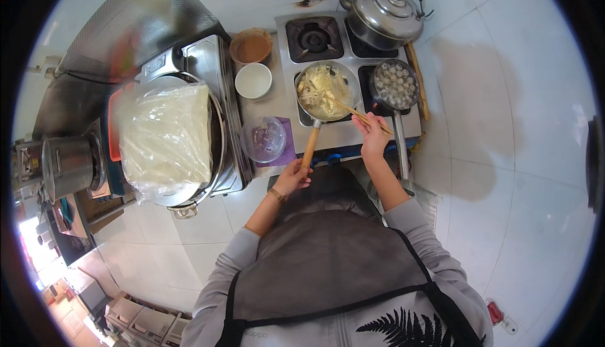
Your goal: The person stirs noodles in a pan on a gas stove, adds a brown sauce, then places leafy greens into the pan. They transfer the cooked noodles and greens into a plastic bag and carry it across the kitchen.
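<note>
A saucepan (pixel 347 73) with pale, shredded-looking food (pixel 316 91) in it sits on the front left burner. My left hand (pixel 292 177) is closed around its wooden handle (pixel 311 147). In my right hand (pixel 374 136) I grip a pair of chopsticks (pixel 346 106), whose tips reach into the food. Just right of that hand is a second pan (pixel 395 84) holding several round, greyish-white pieces; its metal handle (pixel 401 145) points toward me, and neither hand holds it.
Behind the pans stand a bare burner (pixel 314 39) and a large metal kettle (pixel 386 16). Left of the stove are a white bowl (pixel 253 81), a brown-filled bowl (pixel 252 48) and a clear plastic bowl (pixel 264 140). Further left lies a plastic-wrapped pale mass (pixel 167 139).
</note>
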Demonstrator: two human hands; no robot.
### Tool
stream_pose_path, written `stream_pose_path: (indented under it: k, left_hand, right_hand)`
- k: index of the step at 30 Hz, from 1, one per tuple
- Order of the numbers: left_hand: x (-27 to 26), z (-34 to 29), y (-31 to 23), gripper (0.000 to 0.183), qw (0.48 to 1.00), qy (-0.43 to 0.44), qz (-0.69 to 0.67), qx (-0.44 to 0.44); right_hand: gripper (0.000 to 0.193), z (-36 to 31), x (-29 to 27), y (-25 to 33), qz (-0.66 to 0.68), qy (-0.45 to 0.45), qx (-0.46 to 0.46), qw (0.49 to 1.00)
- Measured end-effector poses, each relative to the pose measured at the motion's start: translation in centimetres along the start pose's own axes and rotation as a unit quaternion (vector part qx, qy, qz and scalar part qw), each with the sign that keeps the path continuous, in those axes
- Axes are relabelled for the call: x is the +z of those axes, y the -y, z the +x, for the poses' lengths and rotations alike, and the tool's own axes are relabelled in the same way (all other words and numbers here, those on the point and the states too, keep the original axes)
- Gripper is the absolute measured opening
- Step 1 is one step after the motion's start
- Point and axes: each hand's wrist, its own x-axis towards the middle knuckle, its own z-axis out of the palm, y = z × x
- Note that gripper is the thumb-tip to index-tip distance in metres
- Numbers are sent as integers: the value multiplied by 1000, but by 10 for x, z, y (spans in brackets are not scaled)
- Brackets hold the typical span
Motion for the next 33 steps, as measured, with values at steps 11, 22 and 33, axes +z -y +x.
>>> stream_pose_path:
  k: [11, 22, 33]
  left_hand:
    - [-1, -4, 2, 45, 999, 28, 25, -9]
    - [-1, -4, 12, 47, 999, 35, 24, -2]
    - [-1, -5, 22, 47, 999, 38, 33, -4]
  right_hand:
    - [12, -9, -23, 62, -52, 7, -21, 998]
    - [11, -54, 13, 50, -535, 186, -295, 769]
    - [8, -53, 23, 74, -495, 222, -374, 752]
